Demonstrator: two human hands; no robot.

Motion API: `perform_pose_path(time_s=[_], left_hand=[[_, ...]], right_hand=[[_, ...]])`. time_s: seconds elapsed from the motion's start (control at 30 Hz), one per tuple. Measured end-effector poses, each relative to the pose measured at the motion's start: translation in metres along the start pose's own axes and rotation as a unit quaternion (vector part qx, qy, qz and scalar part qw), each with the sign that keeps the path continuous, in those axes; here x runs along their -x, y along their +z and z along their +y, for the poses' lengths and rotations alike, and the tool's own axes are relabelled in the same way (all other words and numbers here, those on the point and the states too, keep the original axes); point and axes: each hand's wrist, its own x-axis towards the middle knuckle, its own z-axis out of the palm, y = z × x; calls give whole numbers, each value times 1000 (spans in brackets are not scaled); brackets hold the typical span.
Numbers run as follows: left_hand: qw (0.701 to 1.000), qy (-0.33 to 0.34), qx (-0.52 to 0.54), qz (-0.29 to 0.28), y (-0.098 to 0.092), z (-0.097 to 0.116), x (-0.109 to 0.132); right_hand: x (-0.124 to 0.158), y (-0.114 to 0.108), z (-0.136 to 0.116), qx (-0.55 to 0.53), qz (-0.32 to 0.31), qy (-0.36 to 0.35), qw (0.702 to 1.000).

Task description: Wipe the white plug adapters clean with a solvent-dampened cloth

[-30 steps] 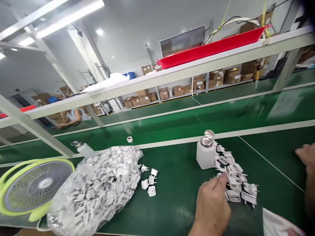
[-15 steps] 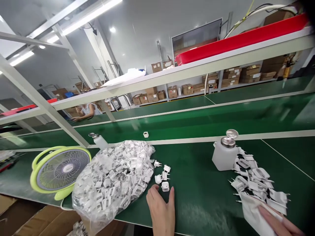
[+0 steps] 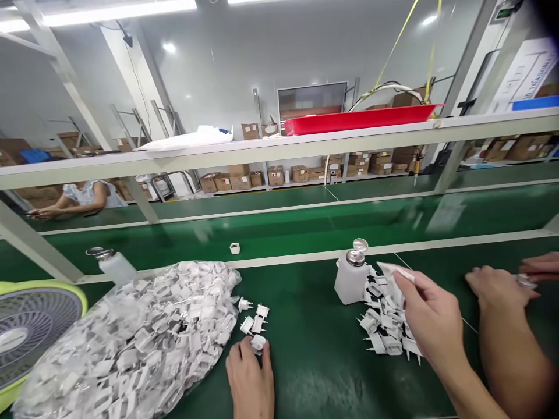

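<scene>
My left hand [image 3: 251, 375] rests on the green worktop, thumb and fingers closed around a white plug adapter [image 3: 258, 343]. Several loose white plug adapters [image 3: 261, 311] lie just beyond its fingertips. To the left, a large clear plastic bag [image 3: 174, 326] is full of similar white pieces. My right hand [image 3: 432, 311] pinches a folded white cloth [image 3: 386, 270] above a pile of white plug adapters [image 3: 384, 326]. Beside that pile stands a white dispenser bottle [image 3: 351, 279] with its metal lid flipped up.
At the right, another person's hands [image 3: 498, 288] hold a small white piece. A green fan [image 3: 39, 326] and a second bottle [image 3: 116, 265] stand left. One white piece [image 3: 234, 248] sits beyond the pale ledge. Overhead, a shelf [image 3: 305, 141] carries a red tray [image 3: 358, 120].
The view has swung right, bringing another person's hands into sight. My left hand has closed on a plug adapter. My right hand has lifted the cloth over the far side of the pile.
</scene>
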Motion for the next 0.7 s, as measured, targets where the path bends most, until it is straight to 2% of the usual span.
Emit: perform_pose_path(time_s=[0.1, 0.23, 0.43, 0.57, 0.7], left_hand=[[1000, 4, 16, -22, -4, 5, 1], [994, 11, 57, -93, -12, 31, 10], [977, 17, 83, -195, -14, 75, 24], [965, 63, 79, -242, -9, 86, 30], [957, 92, 125, -244, -3, 88, 37]], right_hand=[[-20, 7, -7, 122, -59, -107, 985], [-27, 17, -13, 232, -137, -205, 941], [-27, 23, -12, 311, -82, -234, 918], [-31, 24, -11, 336, -125, -268, 894], [-36, 23, -8, 346, -152, -290, 879]])
